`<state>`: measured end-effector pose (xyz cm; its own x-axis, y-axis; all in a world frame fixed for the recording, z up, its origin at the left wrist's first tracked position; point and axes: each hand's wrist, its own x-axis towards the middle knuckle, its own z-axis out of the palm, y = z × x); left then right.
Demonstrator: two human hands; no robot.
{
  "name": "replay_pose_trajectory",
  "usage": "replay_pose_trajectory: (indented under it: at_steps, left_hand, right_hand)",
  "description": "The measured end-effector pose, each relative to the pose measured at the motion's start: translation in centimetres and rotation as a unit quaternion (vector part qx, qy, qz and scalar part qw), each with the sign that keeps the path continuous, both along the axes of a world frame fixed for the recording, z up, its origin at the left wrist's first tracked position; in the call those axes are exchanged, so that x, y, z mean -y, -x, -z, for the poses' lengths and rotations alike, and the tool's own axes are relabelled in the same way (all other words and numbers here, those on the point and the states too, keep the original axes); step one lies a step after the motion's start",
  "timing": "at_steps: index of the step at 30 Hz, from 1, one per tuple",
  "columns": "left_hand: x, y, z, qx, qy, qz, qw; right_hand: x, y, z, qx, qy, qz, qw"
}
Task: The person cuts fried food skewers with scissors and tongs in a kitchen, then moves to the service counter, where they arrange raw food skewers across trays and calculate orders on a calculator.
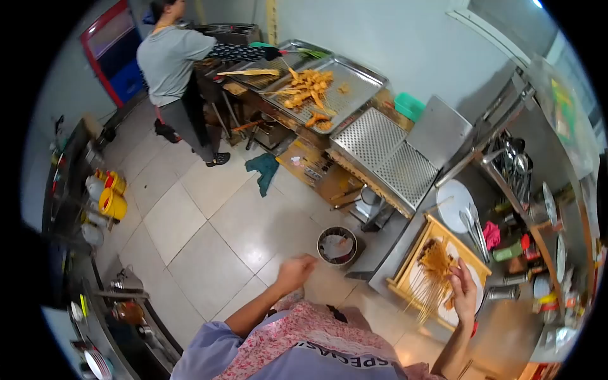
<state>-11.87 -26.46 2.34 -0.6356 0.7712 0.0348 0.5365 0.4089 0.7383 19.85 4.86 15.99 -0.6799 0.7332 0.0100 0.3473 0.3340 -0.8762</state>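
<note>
My right hand (464, 288) is over the wooden tray (400, 283) on the right counter, its fingers closed on skewered food at the edge of a bunch. The food skewers (436, 261) are golden-brown, with thin sticks fanning toward me. Beneath them is a round white plate (474, 291), partly covered. My left hand (296, 271) hovers over the floor near a round bin (337, 247), slightly blurred. Its fingers are curled in, and nothing shows in them.
A co-worker (174, 63) stands at the far counter, one arm over a metal tray (361, 79) with fried pieces (308, 87). Perforated metal trays (373, 136) lie nearer. Tongs (478, 231) and a white plate (454, 206) are beside the wooden tray. A green cloth (263, 171) lies on the floor.
</note>
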Motion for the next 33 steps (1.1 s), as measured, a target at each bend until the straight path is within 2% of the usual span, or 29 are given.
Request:
replay_pose_trajectory:
  at_steps: [3, 5, 6, 7, 8, 9, 11, 13, 15, 16, 20, 23, 24, 27, 28, 30, 31, 32, 33]
  left_hand:
    - [3.2, 3.7, 0.0, 0.043, -0.005, -0.045, 0.998]
    - [4.8, 6.4, 1.6, 0.0, 0.018, -0.024, 1.0]
    - [5.4, 7.7, 3.4, 0.046, 0.028, -0.023, 0.998]
    - [5.7, 8.8, 4.0, 0.05, 0.037, -0.008, 0.998]
    - [5.4, 9.9, 4.4, 0.091, 0.049, 0.002, 0.995]
    - [5.2, 10.7, 4.6, 0.131, 0.066, -0.008, 0.989]
    - [3.9, 11.3, 4.4, 0.138, 0.057, 0.02, 0.989]
    - [3.1, 11.5, 4.0, 0.104, 0.061, 0.041, 0.992]
    - [2.1, 11.4, 4.2, 0.123, 0.04, 0.05, 0.99]
    - [1.1, 11.0, 2.4, 0.139, 0.127, 0.043, 0.981]
    - [-1.4, 10.7, 1.0, 0.059, 0.081, 0.14, 0.985]
    - [-4.3, 12.4, 5.0, 0.061, 0.063, 0.189, 0.978]
    - [-5.1, 11.3, 3.2, 0.024, 0.098, 0.195, 0.976]
    - [-7.1, 8.0, -0.1, -0.052, 0.089, 0.215, 0.971]
    - [-7.5, 7.3, 0.0, -0.053, 0.061, 0.217, 0.973]
    - [-8.5, 5.5, 1.4, 0.036, 0.028, 0.203, 0.978]
    - [-9.0, 4.1, 0.4, 0.077, 0.011, 0.195, 0.978]
    - [-9.2, 2.7, -1.0, 0.056, 0.003, 0.199, 0.978]
    - [-9.4, -1.2, -5.5, 0.038, -0.005, 0.202, 0.979]
  right_hand:
    - [5.6, 3.7, 0.7, 0.016, 0.051, 0.034, 0.998]
    - [8.7, 5.0, -0.3, 0.034, 0.035, 0.039, 0.998]
    - [9.9, 4.8, -0.6, 0.026, 0.09, 0.069, 0.993]
    - [10.4, 3.8, 1.3, 0.021, 0.029, 0.085, 0.996]
    - [11.5, 3.5, 0.6, 0.048, 0.019, 0.13, 0.99]
    - [11.9, 3.0, 1.2, 0.032, 0.034, 0.171, 0.984]
    - [13.1, 2.5, 0.2, -0.034, 0.03, 0.238, 0.97]
    - [13.9, 1.9, 1.6, -0.078, 0.037, 0.277, 0.957]
    - [14.2, 0.8, 2.3, -0.041, -0.005, 0.298, 0.954]
    - [14.4, 0.5, 2.3, -0.024, -0.026, 0.306, 0.951]
    - [17.0, -0.9, 0.4, 0.015, -0.014, 0.386, 0.922]
    - [19.6, -4.6, 0.6, 0.082, 0.004, 0.429, 0.9]
    - [20.5, -6.4, 1.9, 0.053, 0.019, 0.439, 0.897]
    - [22.3, -9.9, 3.4, -0.019, -0.025, 0.504, 0.863]
    - [22.7, -10.7, 2.9, -0.008, -0.009, 0.51, 0.86]
    - [22.0, -13.3, 4.5, 0.044, 0.032, 0.499, 0.865]
    - [21.6, -14.4, 5.4, 0.068, 0.053, 0.492, 0.866]
    - [21.1, -15.4, 6.1, 0.07, 0.068, 0.491, 0.866]
    - [20.7, -16.5, 6.4, 0.074, 0.08, 0.49, 0.865]
